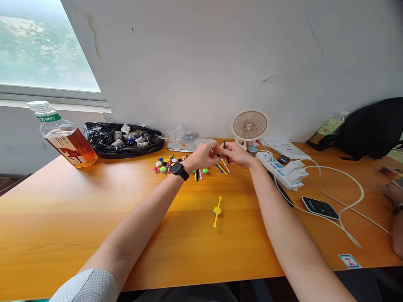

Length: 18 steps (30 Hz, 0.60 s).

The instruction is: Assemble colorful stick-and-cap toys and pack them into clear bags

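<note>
My right hand pinches a thin black plastic arrow just above the table. Close beside it, my left hand, with a black watch on the wrist, is closed on a small black piece, mostly hidden by the fingers. A yellow arrow spinner stands on a small base nearer to me, apart from both hands. Several small round coloured pieces lie left of my left hand. Loose coloured arrows lie beneath and around the hands.
A bottle of amber drink stands at left beside a black plastic bag of waste. Behind my hands is a small fan. Right of my forearm lie a power strip, cables and a black device. Another person's hand shows at far right.
</note>
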Motion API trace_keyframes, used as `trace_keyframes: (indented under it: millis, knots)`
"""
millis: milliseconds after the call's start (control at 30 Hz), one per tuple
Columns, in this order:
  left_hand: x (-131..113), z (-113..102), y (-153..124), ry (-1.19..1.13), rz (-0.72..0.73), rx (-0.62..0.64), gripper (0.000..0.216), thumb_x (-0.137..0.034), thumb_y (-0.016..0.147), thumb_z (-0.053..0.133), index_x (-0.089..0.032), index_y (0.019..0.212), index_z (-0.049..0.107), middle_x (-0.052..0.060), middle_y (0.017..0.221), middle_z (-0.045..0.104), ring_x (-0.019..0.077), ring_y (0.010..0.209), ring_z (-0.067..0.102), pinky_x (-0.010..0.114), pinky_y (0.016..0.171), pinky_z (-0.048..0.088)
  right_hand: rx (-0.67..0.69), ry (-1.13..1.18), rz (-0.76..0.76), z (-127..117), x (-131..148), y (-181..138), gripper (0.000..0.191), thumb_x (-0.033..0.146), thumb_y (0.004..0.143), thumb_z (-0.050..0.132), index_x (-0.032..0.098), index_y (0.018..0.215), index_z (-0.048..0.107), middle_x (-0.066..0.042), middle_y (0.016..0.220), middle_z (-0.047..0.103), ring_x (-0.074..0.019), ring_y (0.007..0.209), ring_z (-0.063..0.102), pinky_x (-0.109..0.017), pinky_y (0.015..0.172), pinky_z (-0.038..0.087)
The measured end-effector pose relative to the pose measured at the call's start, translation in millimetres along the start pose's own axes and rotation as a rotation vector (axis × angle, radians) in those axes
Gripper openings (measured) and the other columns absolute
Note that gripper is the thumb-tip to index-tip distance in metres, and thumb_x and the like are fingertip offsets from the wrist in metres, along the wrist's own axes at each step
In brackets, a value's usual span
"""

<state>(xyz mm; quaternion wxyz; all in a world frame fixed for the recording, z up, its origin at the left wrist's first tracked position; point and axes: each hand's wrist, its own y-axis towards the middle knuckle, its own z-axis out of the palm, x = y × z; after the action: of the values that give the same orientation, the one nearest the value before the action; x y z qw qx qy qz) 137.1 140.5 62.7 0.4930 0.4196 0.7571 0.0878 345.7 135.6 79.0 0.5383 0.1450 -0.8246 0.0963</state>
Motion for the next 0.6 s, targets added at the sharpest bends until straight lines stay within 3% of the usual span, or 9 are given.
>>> trace_keyframes:
  millis: [167,267,367,500,600]
  knots:
    - [2,10,-4,0.154,0.001,0.139,0.017,-0.015,0.076,0.069,-0.016,0.090,0.078,0.004,0.080,0.077,0.0185,0.076,0.072,0.027,0.072,0.053,-0.084,-0.405,0.155,-4,-13,4,0.016,0.028,0.084,0.064,0.019,0.096,0.060,0.000,0.069,0.064,-0.0139,0.062,0.056,-0.023,0.056,0.038]
    - [7,22,-8,0.225,0.009,0.235,0.010,-0.019,0.073,0.076,-0.017,0.082,0.079,0.005,0.083,0.079,0.0204,0.077,0.072,0.028,0.072,0.052,-0.015,-0.496,0.233,-7,-19,4,0.016,0.022,0.079,0.071,0.018,0.093,0.065,-0.001,0.064,0.067,-0.0161,0.060,0.058,-0.025,0.056,0.038]
    - [13,30,-11,0.250,0.031,0.329,0.021,-0.019,0.073,0.077,-0.020,0.093,0.083,0.005,0.087,0.080,0.0213,0.078,0.072,0.029,0.073,0.054,0.024,-0.548,0.288,-9,-20,3,0.023,0.022,0.080,0.072,0.017,0.102,0.068,0.000,0.058,0.065,-0.0179,0.057,0.060,-0.026,0.055,0.039]
    - [21,28,-14,0.371,0.000,0.359,0.023,-0.020,0.076,0.074,-0.024,0.096,0.086,0.006,0.085,0.081,0.0241,0.080,0.074,0.032,0.078,0.056,0.064,-0.578,0.223,-14,-13,0,0.033,0.033,0.088,0.072,0.015,0.116,0.069,-0.001,0.067,0.067,-0.0164,0.059,0.060,-0.026,0.056,0.040]
    - [20,20,-12,0.546,0.023,0.300,0.027,-0.016,0.075,0.073,-0.021,0.098,0.086,0.010,0.093,0.081,0.0288,0.096,0.074,0.035,0.091,0.055,0.110,-0.568,0.164,-17,-5,-2,0.035,0.040,0.091,0.071,0.015,0.117,0.070,-0.004,0.081,0.070,-0.0152,0.062,0.060,-0.026,0.058,0.042]
